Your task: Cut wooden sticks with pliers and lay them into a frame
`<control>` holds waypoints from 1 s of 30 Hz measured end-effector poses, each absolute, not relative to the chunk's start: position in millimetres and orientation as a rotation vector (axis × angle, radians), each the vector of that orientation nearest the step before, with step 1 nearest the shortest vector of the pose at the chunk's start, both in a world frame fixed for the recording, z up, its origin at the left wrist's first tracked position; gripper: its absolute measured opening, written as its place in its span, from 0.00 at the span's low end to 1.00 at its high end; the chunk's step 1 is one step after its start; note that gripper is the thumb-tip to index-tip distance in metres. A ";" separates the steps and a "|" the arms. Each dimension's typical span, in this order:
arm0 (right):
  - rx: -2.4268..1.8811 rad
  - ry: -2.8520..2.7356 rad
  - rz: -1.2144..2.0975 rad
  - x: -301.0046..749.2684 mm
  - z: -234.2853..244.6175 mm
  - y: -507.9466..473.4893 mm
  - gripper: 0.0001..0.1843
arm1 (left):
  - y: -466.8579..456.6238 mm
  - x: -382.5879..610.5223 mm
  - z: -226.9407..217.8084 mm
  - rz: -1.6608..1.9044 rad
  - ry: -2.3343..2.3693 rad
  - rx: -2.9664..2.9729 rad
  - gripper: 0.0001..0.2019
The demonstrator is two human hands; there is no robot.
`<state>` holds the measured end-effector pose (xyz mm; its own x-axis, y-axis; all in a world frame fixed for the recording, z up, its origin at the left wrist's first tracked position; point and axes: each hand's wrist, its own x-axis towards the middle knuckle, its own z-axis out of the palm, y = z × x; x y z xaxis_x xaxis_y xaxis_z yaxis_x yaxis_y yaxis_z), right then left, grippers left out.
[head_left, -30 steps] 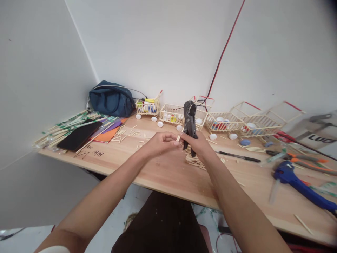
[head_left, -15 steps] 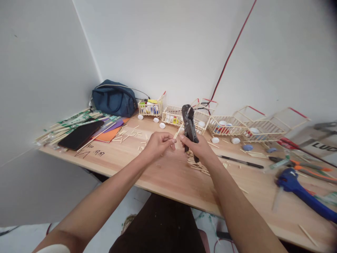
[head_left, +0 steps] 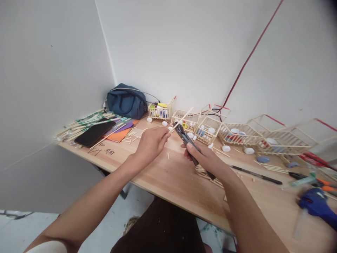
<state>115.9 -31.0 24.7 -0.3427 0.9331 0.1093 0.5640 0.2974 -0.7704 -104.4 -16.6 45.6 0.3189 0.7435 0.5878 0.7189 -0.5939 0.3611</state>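
Note:
My left hand (head_left: pixel 155 142) is closed in a pinch on a thin wooden stick (head_left: pixel 186 115), which slants up to the right past the fingertips. In my right hand (head_left: pixel 202 156) is a black hand cutter (head_left: pixel 187 138), its handles running down through the palm. The cutter's head points up and left and meets the stick close to my left fingertips; whether the jaws are closed on it I cannot tell. A short cut piece of stick (head_left: pixel 168 156) lies on the table below the hands. Beneath my right hand, several cut sticks (head_left: pixel 204 172) are piled.
Several small stick-built carts (head_left: pixel 240 135) with white wheels line the wall. Leftward lie a blue bag (head_left: pixel 126 101), a black phone (head_left: pixel 94 134), coloured sheets (head_left: pixel 121 135) and bundled sticks (head_left: pixel 76 126). A black pen (head_left: pixel 256 174) and a blue glue gun (head_left: pixel 317 205) lie right.
My right hand has tipped the cutter from upright toward the left, its head now at the stick. A longer stick shows in my left hand. A short piece now lies below. The view has shifted.

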 end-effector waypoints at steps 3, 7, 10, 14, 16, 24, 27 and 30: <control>-1.304 -2.007 0.883 115.5 25.9 -32.5 0.31 | -20.3 -95.4 45.4 1.004 1.528 2.673 0.12; -1.282 -2.006 0.891 115.0 26.6 -33.7 0.30 | -23.2 -87.2 46.9 0.870 1.689 2.826 0.12; -1.296 -1.990 0.892 114.1 27.3 -34.9 0.31 | -25.0 -84.3 49.4 0.798 1.774 2.908 0.11; -1.313 -1.974 0.871 112.4 29.5 -37.4 0.33 | -28.8 -83.2 53.7 0.715 1.839 2.943 0.11; -1.337 -1.995 0.820 111.4 31.0 -39.0 0.34 | -31.7 -82.9 56.6 0.684 1.856 2.951 0.11; -1.361 -2.057 0.637 106.5 33.6 -43.3 0.33 | -41.1 -80.5 67.0 0.559 1.842 3.003 0.13; -1.367 -2.047 0.663 105.7 32.7 -43.7 0.34 | -42.4 -79.5 69.1 0.502 1.844 3.005 0.13; -1.374 -2.043 0.624 104.7 31.4 -43.3 0.35 | -43.2 -78.7 70.9 0.435 1.841 3.004 0.13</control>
